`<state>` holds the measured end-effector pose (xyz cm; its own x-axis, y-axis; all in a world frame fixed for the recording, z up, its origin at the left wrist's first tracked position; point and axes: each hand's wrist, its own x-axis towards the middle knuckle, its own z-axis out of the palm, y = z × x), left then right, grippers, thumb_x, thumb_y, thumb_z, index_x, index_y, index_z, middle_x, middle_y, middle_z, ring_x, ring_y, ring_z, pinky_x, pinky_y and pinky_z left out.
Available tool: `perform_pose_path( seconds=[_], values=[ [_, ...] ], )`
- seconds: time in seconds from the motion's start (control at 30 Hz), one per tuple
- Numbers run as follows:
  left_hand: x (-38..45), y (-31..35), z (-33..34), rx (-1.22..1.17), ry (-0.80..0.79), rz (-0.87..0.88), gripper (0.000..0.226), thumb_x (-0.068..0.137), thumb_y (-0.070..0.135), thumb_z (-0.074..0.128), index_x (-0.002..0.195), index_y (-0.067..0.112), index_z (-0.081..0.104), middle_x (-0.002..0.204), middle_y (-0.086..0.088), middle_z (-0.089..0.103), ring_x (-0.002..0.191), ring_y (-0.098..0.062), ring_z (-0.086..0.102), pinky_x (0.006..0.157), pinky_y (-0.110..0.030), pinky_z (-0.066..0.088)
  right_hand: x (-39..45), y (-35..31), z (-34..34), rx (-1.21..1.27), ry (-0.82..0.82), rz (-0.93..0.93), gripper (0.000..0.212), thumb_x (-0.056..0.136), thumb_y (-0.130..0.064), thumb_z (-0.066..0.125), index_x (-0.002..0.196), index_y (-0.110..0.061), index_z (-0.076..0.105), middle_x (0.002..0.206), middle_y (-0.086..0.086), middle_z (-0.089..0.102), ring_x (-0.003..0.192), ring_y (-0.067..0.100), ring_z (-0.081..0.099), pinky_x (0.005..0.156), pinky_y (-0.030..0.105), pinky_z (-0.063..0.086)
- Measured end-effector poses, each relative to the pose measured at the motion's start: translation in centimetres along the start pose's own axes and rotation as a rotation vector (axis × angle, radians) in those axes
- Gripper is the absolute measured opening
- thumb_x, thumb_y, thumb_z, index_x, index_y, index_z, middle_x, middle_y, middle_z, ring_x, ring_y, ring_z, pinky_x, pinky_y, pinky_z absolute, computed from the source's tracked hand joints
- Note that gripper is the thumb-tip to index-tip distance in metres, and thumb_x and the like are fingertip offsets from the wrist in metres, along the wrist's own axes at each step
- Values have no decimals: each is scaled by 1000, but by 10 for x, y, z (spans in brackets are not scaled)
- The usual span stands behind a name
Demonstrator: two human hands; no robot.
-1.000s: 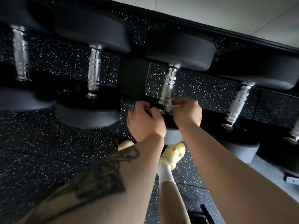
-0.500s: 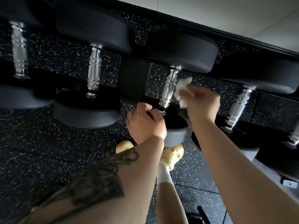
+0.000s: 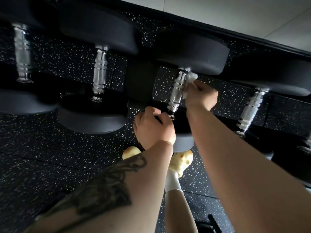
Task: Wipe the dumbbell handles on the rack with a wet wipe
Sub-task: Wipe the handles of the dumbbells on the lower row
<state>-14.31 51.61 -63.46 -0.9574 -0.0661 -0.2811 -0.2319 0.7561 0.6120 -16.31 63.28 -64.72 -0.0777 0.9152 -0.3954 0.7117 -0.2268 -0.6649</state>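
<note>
Several black dumbbells with chrome handles lie side by side on a rack. My right hand (image 3: 201, 96) holds a crumpled white wet wipe (image 3: 190, 81) against the right side of the middle dumbbell's handle (image 3: 177, 89), near its far end. My left hand (image 3: 154, 126) grips the near black head (image 3: 182, 132) of that same dumbbell, fingers curled over its edge close to the handle's near end. Other chrome handles show to the left (image 3: 100, 73), far left (image 3: 22, 52) and right (image 3: 250, 108).
The floor (image 3: 50, 157) is black rubber with white specks. My feet in yellow clogs (image 3: 182, 161) stand just below the rack. A black baseboard (image 3: 235, 36) and pale wall run along the top right. A dark rack post (image 3: 141, 81) sits between two dumbbells.
My right hand has carried the wipe from the handle's near end up along its right side to the far end. My left hand stays on the near head.
</note>
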Motion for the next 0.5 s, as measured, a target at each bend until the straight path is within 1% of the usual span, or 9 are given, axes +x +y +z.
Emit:
perform_pose_path(
  seconds=[0.03, 0.1, 0.17, 0.2, 0.23, 0.27, 0.33, 0.47, 0.5],
  values=[
    [0, 0, 0, 7, -1, 1, 23, 70, 29, 41, 75, 26, 63, 73, 16, 36, 87, -30, 57, 82, -47, 47, 4, 0, -1, -32, -35, -33, 13, 83, -20, 64, 87, -19, 76, 76, -1, 69, 65, 12, 54, 53, 21, 40],
    [0, 0, 0, 1, 9, 6, 25, 70, 30, 40, 75, 25, 64, 76, 11, 38, 86, -31, 57, 80, -47, 48, 0, 1, -4, -134, -54, -208, 16, 87, -17, 60, 91, -19, 75, 82, 2, 66, 66, 12, 51, 49, 12, 32],
    [1, 0, 1, -15, 44, 27, 30, 70, 33, 37, 74, 23, 65, 77, 10, 40, 84, -31, 58, 77, -45, 49, -16, 11, -14, -191, -67, -402, 19, 88, -11, 57, 95, -16, 73, 93, 6, 66, 71, 11, 51, 54, 3, 31],
    [1, 0, 1, -18, 50, 29, 31, 70, 33, 37, 74, 21, 65, 78, 10, 40, 85, -31, 58, 77, -44, 49, -24, 20, -19, -207, -124, -531, 21, 87, -8, 56, 96, -15, 74, 97, 7, 66, 74, 11, 53, 59, 1, 33],
    [1, 0, 1, -19, 43, 22, 29, 70, 32, 40, 75, 20, 66, 78, 9, 41, 86, -31, 58, 78, -44, 48, -30, 30, -23, -233, -215, -674, 24, 85, -6, 55, 96, -15, 74, 98, 7, 66, 77, 12, 56, 64, 4, 37],
    [0, 0, 1, -18, 35, 17, 26, 70, 30, 42, 75, 20, 66, 78, 8, 43, 87, -31, 58, 79, -44, 48, -34, 37, -27, -290, -315, -797, 24, 83, -5, 56, 95, -15, 74, 97, 6, 66, 77, 15, 59, 69, 15, 46],
    [0, 0, 1, -14, 35, 12, 27, 69, 31, 42, 76, 21, 66, 78, 6, 49, 88, -30, 58, 79, -44, 48, -29, 34, -29, -382, -413, -934, 21, 82, -6, 61, 95, -14, 75, 93, 7, 66, 74, 25, 64, 65, 31, 55],
    [0, 2, -1, 10, 5, -13, 27, 69, 31, 40, 77, 24, 64, 81, 10, 40, 88, -31, 57, 82, -45, 47, -2, 2, -23, -338, -175, -989, 19, 83, -7, 61, 96, -13, 74, 93, 10, 66, 73, 29, 65, 64, 31, 55],
    [0, 2, -1, 8, 0, -16, 27, 69, 31, 40, 77, 24, 64, 80, 10, 39, 88, -31, 57, 82, -45, 47, -2, 0, -22, -340, -173, -1001, 20, 83, -9, 60, 97, -13, 74, 95, 10, 66, 74, 30, 65, 64, 33, 56]
  ],
)
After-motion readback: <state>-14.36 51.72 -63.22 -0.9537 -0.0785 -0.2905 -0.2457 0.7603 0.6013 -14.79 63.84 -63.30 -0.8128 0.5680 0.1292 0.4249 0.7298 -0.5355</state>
